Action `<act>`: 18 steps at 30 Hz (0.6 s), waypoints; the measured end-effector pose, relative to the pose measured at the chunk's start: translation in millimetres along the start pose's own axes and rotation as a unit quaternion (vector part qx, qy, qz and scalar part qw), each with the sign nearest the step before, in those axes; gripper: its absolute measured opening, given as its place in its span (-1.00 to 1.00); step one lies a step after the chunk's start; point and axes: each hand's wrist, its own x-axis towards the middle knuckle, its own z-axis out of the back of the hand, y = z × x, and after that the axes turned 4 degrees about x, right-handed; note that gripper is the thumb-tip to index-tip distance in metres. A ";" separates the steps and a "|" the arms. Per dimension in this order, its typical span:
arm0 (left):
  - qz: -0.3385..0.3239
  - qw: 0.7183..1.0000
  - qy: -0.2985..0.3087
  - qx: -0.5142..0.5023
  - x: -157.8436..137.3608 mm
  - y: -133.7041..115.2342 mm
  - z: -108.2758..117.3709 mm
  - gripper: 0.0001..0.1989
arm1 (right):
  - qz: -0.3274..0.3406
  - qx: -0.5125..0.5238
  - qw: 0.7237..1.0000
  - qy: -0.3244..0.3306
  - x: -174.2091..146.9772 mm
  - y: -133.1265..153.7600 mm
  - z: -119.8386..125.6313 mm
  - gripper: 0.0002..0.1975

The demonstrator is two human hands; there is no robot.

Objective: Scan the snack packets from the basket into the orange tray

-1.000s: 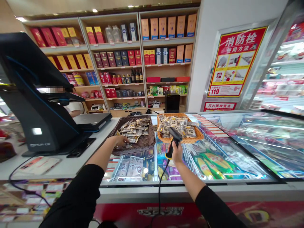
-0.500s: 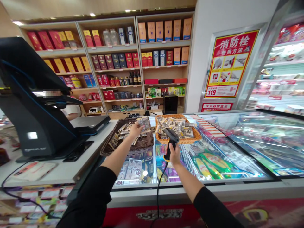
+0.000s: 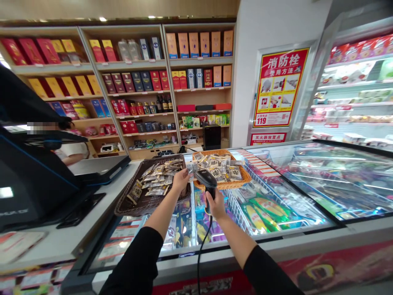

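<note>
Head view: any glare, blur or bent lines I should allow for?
Head view: bright streaks glare on the freezer glass; head view, lower left: the paper is blurred, and the packet in the left hand looks soft; head view, left side: wide-angle stretch leans the wall shelves.

Wood shelves [image 3: 201,96] nr wht wall [image 3: 282,24]
</note>
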 end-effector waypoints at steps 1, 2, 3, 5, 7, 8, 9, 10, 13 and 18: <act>-0.007 1.000 0.001 0.004 -0.8 -0.4 0.0 -0.69 | 0.002 0.002 1.000 0.002 0.0 -0.1 -1.1 -0.76; -0.011 1.000 0.003 0.004 -1.5 -1.0 -0.2 -0.69 | 0.002 0.004 1.000 0.000 0.0 -0.6 -2.0 -0.76; -0.014 1.000 0.006 -0.001 -2.1 -1.6 -0.5 -0.69 | 0.003 0.006 1.000 -0.003 0.0 -1.1 -2.5 -0.77; -0.013 1.000 0.013 -0.013 -3.3 -3.0 -1.2 -0.69 | 0.005 0.013 1.000 -0.007 -0.2 -2.2 -3.1 -0.78; -0.009 1.000 0.016 -0.021 -4.2 -4.3 -1.8 -0.69 | 0.008 0.018 1.000 -0.005 -0.5 -2.5 -3.4 -0.78; -0.007 1.000 0.015 -0.023 -4.5 -4.8 -1.9 -0.69 | 0.010 0.020 1.000 -0.003 -0.7 -2.4 -3.5 -0.78; -0.006 1.000 0.014 -0.024 -4.8 -5.2 -2.1 -0.69 | 0.011 0.019 1.000 -0.002 -0.9 -2.2 -3.7 -0.77; -0.005 1.000 0.015 -0.026 -4.9 -5.4 -2.2 -0.69 | 0.013 0.016 1.000 -0.001 -1.1 -2.0 -3.8 -0.77; -0.003 0.999 0.023 -0.036 -4.7 -4.6 -2.6 -0.71 | 0.014 0.011 1.000 0.000 -1.5 -1.5 -4.1 -0.74; -0.002 0.998 0.021 -0.052 -3.6 -1.0 -3.2 -0.69 | 0.015 0.010 1.000 -0.005 -1.3 1.2 -3.9 -0.72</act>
